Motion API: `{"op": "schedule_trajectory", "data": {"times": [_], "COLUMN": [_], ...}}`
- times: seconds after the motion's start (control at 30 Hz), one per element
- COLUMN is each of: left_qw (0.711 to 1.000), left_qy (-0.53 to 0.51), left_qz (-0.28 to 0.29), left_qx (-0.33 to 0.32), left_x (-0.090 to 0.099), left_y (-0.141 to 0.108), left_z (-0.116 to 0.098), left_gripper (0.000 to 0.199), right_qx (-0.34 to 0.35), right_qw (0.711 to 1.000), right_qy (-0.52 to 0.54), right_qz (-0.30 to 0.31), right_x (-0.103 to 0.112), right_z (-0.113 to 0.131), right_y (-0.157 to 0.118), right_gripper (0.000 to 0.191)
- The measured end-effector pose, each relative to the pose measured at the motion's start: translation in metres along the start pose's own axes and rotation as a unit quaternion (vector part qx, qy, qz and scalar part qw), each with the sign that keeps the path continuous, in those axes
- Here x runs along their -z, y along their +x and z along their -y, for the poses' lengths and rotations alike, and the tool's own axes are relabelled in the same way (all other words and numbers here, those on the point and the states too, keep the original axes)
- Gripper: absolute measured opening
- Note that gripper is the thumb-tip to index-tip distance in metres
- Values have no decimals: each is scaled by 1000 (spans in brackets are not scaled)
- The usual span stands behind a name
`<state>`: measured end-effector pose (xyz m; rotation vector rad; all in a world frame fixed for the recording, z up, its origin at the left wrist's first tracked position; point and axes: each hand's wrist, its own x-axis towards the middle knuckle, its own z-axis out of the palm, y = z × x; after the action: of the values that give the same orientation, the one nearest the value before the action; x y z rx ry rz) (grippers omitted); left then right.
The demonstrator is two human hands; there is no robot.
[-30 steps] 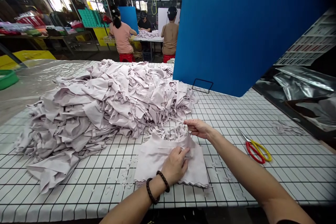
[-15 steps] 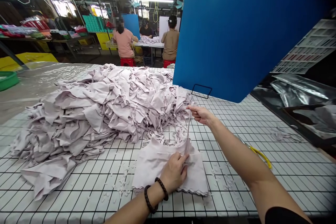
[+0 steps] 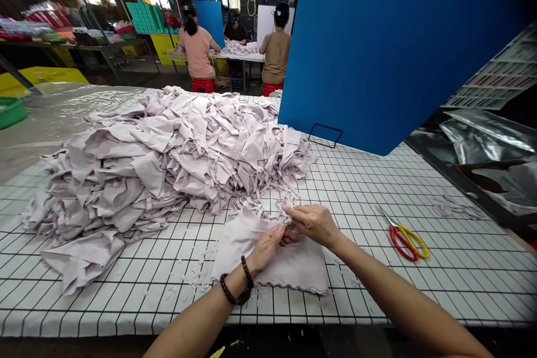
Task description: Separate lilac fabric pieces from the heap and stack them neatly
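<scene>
A pale lilac garment (image 3: pixel 243 240) lies near the front edge of the grid-patterned table, with a scalloped lower hem. Over its upper part my left hand (image 3: pixel 268 243), with dark beads at the wrist, is closed on a bit of the fabric. Close against it, my right hand (image 3: pixel 312 222) has its fingers pinched at the same spot; what they hold is too small to make out. A large heap of the same pale fabric (image 3: pixel 197 151) rises behind and to the left. Scissors (image 3: pixel 406 240) with red and yellow handles lie to the right of my right forearm.
A tilted blue board (image 3: pixel 361 56) stands at the back right beside a black wire stand (image 3: pixel 325 135). Small scraps lie around the garment. A green basin (image 3: pixel 12 113) sits far left. People sit at another table beyond.
My right hand has come down and left from the raised strap to meet my left hand over the garment. My left hand has moved slightly up. The scissors now show fully.
</scene>
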<state>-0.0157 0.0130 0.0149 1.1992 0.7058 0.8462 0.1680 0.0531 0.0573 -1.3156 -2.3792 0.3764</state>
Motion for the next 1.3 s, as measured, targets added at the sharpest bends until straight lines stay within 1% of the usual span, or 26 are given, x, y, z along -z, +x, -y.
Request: {"op": "schedule_trajectory", "data": {"times": [0.07, 0.13, 0.27, 0.47, 0.6, 0.8, 0.9, 1.0, 1.07, 1.17, 1.23, 1.3], "left_qw": [1000, 999, 996, 997, 997, 998, 998, 997, 997, 998, 998, 998], "left_qy": [-27, -45, -72, -47, -40, -34, -31, -30, -21, -8, -2, 6], "left_qz": [-3, -12, -44, -55, -61, -46, -51, -65, -72, -70, -65, -66], "left_qx": [2, 6, 17, 27, 16, 7, 7, 2, 1, 0, 0, 0], "left_x": [-1, -2, -4, -3, -3, -3, -3, -2, -2, -2, -3, -3], "left_y": [1, 2, 4, 5, 5, 5, 5, 6, 6, 4, 3, 3], "left_z": [2, 5, 11, 14, 13, 11, 11, 13, 14, 15, 16, 16], "left_gripper": [44, 40, 46, 38, 36, 38, 38, 36, 35, 32, 31, 31], "right_qx": [3, -6, -6, -33, -37, -27, -13, -5, -20, -72, -104, -118], "right_qw": [1000, 999, 999, 998, 998, 999, 999, 1000, 999, 996, 994, 993], "right_qy": [-29, -42, -43, -32, -28, -33, -15, 11, 34, 46, 15, -26], "right_qz": [-1, -7, -30, -36, -32, -32, -32, -17, -13, -33, -26, -5], "right_x": [-7, -9, -8, -9, -10, -12, -14, -14, -12, -7, -3, 4], "right_z": [-2, -2, 1, 3, 4, 6, 8, 9, 9, 2, -3, -5], "right_y": [-5, -7, -8, -11, -13, -15, -15, -16, -15, -10, -6, -2], "right_gripper": [38, 40, 40, 37, 37, 35, 35, 35, 34, 34, 33, 36]}}
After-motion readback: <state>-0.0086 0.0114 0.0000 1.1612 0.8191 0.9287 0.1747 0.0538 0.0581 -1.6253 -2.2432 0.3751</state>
